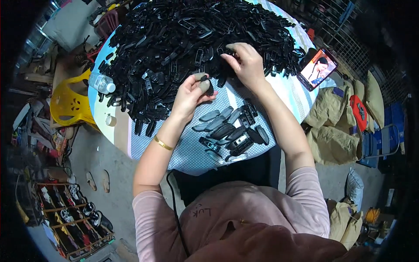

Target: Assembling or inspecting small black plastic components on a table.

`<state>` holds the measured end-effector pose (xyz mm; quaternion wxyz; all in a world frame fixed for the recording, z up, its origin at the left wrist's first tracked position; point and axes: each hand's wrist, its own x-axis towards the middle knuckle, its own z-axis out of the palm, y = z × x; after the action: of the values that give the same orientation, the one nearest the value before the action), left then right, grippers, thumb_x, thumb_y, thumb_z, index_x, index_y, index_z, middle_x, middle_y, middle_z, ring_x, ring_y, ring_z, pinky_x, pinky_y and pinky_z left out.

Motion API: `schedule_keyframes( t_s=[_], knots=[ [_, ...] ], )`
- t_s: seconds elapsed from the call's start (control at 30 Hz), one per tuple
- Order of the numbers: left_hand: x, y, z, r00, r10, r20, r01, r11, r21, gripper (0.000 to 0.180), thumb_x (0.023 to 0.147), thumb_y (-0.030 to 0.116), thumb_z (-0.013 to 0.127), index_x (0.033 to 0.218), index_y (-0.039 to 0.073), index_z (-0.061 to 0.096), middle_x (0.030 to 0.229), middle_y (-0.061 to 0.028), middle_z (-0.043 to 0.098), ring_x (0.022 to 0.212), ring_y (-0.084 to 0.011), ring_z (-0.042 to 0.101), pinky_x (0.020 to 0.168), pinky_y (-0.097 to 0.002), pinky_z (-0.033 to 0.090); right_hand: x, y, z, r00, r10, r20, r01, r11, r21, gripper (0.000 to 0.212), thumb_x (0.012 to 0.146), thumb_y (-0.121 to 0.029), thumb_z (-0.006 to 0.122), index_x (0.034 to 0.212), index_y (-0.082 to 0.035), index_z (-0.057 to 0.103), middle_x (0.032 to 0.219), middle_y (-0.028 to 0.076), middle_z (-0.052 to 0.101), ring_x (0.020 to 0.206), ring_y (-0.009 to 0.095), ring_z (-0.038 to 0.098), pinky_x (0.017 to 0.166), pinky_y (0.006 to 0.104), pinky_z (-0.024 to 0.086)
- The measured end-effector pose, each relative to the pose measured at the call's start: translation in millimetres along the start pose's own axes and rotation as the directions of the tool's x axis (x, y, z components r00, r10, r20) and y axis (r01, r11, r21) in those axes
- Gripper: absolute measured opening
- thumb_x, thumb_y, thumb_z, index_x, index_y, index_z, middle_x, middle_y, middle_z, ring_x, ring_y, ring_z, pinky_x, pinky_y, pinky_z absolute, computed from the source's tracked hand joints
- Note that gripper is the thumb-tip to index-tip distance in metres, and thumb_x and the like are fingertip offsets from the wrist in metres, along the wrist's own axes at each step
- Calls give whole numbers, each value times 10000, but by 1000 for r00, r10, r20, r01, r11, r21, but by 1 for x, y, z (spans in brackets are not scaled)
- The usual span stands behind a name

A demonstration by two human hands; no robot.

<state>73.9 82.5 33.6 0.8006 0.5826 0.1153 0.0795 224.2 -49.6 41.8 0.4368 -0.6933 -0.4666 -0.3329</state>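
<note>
A heap of small black plastic pieces (166,48), many long and oval with some framed like casings, covers the far part of the round table (192,155). My left hand (190,97) is closed on a small black plastic piece (208,87), held between thumb and fingers at the heap's near edge. My right hand (248,63) hovers at the heap with thumb and fingers apart, and I see nothing held between them. Closer to me, below both hands, lies a smaller group of black and grey oval pieces (231,131) on the patterned cover.
A clear bottle (102,83) lies at the table's left edge, near a small white cup (111,120). A phone with its screen lit (318,70) stands at the right edge. Around are a yellow chair (70,102), tan sacks (334,144) and a shoe rack (72,218).
</note>
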Motion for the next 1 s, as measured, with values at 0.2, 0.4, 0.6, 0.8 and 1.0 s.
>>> schedule_keyframes(
  t_s=[0.2, 0.4, 0.6, 0.8, 1.0],
  knots=[
    [1, -5, 1, 995, 103, -15, -103, 994, -34, 282, 856, 53, 561, 1135, 30, 527, 961, -21, 581, 856, -98, 567, 756, -246, 498, -6, -46, -6, 744, 510, 431, -628, 314, 712, 233, 829, -30, 599, 1053, 20, 563, 944, 62, 619, 743, 95, 596, 662, 209, 501],
    [2, -3, -2, 981, 181, -73, -187, 979, -82, 320, 824, 20, 598, 1141, 20, 551, 959, -29, 609, 811, -87, 574, 746, -224, 485, -21, -53, -5, 814, 417, 405, -581, 616, 532, 255, 751, -39, 674, 987, 12, 593, 909, 54, 624, 732, 62, 581, 641, 198, 481],
    [5, -8, -9, 950, 274, -154, -282, 959, -37, 370, 784, -31, 623, 1146, -4, 555, 957, -34, 619, 806, -79, 575, 757, -209, 474, -21, -58, -5, 934, 200, 295, -304, 878, 369, 259, 716, -50, 674, 960, 18, 620, 846, 95, 619, 703, 143, 620, 620, 230, 505],
    [2, -5, -5, 943, 289, -163, -305, 949, -78, 338, 781, -46, 619, 1114, 1, 583, 944, -34, 626, 784, -78, 577, 732, -212, 480, -24, -65, -4, 949, 254, 185, -306, 882, 358, 234, 695, -48, 681, 914, 15, 631, 803, 107, 610, 660, 175, 628, 578, 248, 510],
    [1, -2, -3, 942, 274, -192, -281, 960, -7, 327, 773, -43, 626, 1096, -3, 596, 923, -29, 630, 772, -75, 576, 710, -211, 482, -27, -59, -4, 965, 180, 193, -229, 934, 274, 221, 695, -53, 691, 900, 9, 638, 750, 82, 597, 608, 160, 605, 530, 240, 485]
  ],
)
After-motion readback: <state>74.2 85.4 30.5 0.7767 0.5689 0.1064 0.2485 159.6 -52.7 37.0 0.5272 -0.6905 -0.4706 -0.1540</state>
